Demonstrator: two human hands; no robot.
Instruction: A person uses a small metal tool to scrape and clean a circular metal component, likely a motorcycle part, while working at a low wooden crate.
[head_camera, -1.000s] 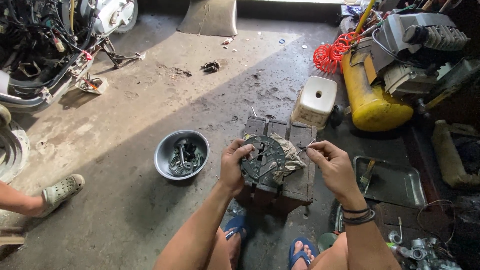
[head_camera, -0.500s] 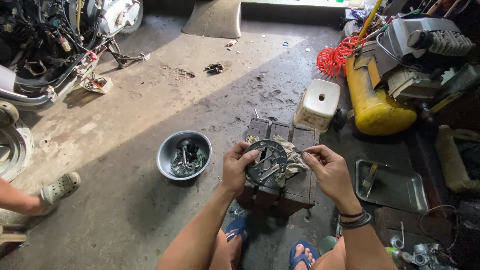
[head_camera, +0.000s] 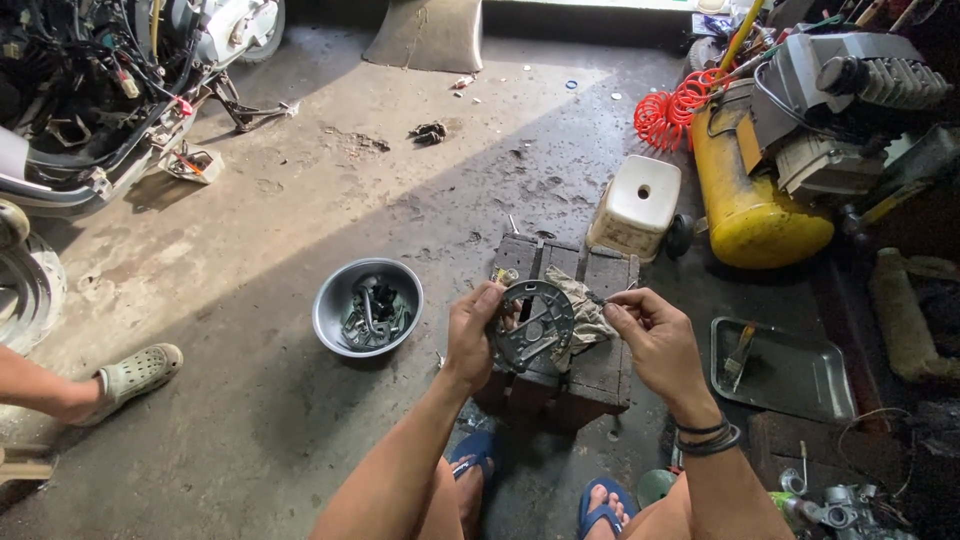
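My left hand (head_camera: 472, 333) grips the left rim of a round grey metal plate (head_camera: 533, 325) with cut-outs, held upright over a low wooden block (head_camera: 600, 365). My right hand (head_camera: 650, 340) pinches a thin wire-like piece (head_camera: 606, 296) at the plate's right edge. A dirty rag (head_camera: 583, 312) lies on the block just behind the plate. My feet in blue sandals (head_camera: 600, 510) rest on the floor below.
A grey bowl of metal parts (head_camera: 368, 308) sits left of the block. A white plastic stool (head_camera: 633, 205), a yellow air compressor (head_camera: 760, 190) and a metal tray (head_camera: 785, 372) are to the right. A stripped motorbike (head_camera: 90, 90) and another person's foot (head_camera: 135, 372) are at left.
My right hand moved in toward the plate's right edge. My left hand tilted the plate slightly. The other person's foot shifted a little to the right.
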